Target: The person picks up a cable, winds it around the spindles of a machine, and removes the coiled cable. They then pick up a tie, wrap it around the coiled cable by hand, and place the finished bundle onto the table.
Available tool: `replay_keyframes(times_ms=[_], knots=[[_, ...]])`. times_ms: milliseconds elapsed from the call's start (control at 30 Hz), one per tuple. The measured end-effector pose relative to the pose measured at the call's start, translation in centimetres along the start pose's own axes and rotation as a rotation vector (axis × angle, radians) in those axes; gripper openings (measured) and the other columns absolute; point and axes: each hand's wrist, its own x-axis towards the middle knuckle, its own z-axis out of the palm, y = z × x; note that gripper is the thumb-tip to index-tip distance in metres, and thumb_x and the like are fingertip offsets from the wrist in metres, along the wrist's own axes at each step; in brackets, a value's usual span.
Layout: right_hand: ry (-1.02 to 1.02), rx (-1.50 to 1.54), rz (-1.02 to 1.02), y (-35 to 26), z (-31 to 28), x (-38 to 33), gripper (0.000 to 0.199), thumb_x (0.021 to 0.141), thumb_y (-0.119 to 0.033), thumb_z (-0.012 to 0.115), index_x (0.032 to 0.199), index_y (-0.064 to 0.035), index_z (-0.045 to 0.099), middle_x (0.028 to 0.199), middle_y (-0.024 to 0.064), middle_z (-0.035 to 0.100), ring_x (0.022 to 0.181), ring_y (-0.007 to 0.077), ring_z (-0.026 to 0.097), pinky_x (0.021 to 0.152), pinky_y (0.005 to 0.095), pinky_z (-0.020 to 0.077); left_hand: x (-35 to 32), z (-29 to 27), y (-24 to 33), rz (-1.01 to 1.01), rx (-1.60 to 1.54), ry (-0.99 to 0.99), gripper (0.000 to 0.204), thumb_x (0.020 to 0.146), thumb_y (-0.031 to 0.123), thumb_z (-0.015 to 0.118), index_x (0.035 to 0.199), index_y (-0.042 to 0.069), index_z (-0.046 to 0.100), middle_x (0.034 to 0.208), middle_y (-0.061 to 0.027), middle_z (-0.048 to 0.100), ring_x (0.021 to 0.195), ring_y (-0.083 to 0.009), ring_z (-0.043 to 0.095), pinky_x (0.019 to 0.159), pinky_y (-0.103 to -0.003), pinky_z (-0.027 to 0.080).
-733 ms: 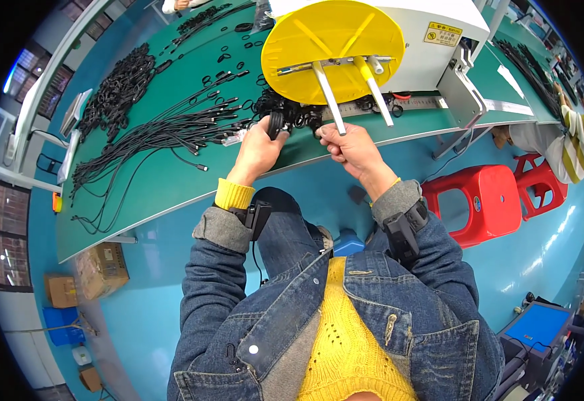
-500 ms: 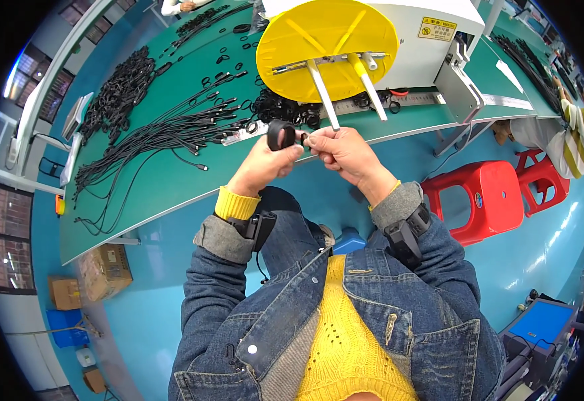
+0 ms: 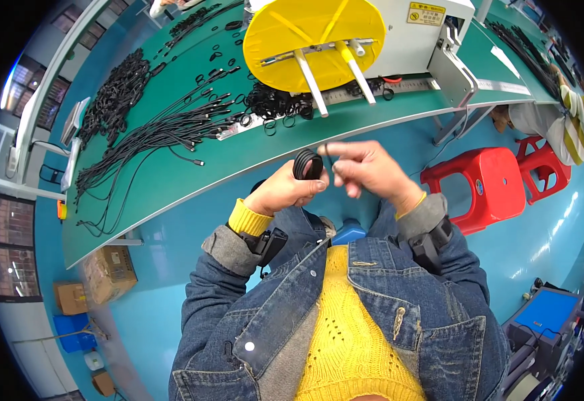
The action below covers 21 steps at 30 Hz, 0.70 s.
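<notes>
Both hands (image 3: 325,177) now raised off the bench (image 3: 238,157), around black coil (image 3: 307,164).

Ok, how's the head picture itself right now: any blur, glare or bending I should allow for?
Head view: strong fisheye, so the green bench edge curves and the corners go black; lighting is even, with bright glare only at the window on the left rim; the right hand shows slight motion blur at the fingers, while the left hand and the black cable coil it holds stay fairly sharp.

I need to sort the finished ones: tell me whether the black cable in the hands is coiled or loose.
Coiled. The black cable sits as a tight round bundle in the left hand, while the right hand pinches a thin end beside it.
</notes>
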Motion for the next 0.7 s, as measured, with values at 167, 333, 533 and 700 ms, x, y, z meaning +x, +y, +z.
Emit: replay_keyframes(times_ms=[167,333,533,700], knots=[[0.034,-0.611,-0.147,-2.7,-1.0,-0.1,0.034,0.078,-0.011,0.065,0.11,-0.0037,0.057,0.073,0.0025,0.059,0.064,0.008,0.057,0.053,0.0216,0.046,0.2,1.2,0.5,-0.146,-0.079,-0.169,0.014,0.078,0.01,0.06,0.088,0.003,0.052,0.059,0.0035,0.041,0.045,-0.0049,0.036,0.039,-0.02,0.027],[-0.086,-1.129,-0.448,-2.0,-0.3,1.2,0.034,0.074,-0.016,0.068,0.103,-0.0037,0.055,0.07,0.0012,0.056,0.062,0.0063,0.055,0.051,0.0232,0.0445,1.1,1.6,0.5,-0.177,0.002,-0.196,0.021,0.076,0.011,0.062,0.092,0.002,0.052,0.059,0.0032,0.041,0.044,-0.0046,0.034,0.038,-0.02,0.025],[-0.129,-0.173,0.125,0.6,-0.2,-0.2,0.032,0.075,-0.019,0.067,0.096,-0.002,0.049,0.07,0.0072,0.056,0.067,0.0166,0.058,0.057,0.0304,0.0445,-1.0,1.1,0.9,-0.111,-0.149,-0.112,0.015,0.079,0.013,0.061,0.087,0.004,0.052,0.061,-0.0001,0.045,0.042,-0.005,0.034,0.037,-0.02,0.026],[0.136,-0.477,-0.207,2.1,-0.2,0.4,0.027,0.081,-0.023,0.06,0.094,-0.0002,0.051,0.073,0.0156,0.057,0.065,0.0314,0.056,0.058,0.0362,0.0438,0.4,-0.2,-1.1,-0.281,-0.445,-0.287,0.026,0.081,0.016,0.06,0.102,0.004,0.05,0.065,-0.0055,0.052,0.042,-0.0057,0.035,0.037,-0.019,0.027]])
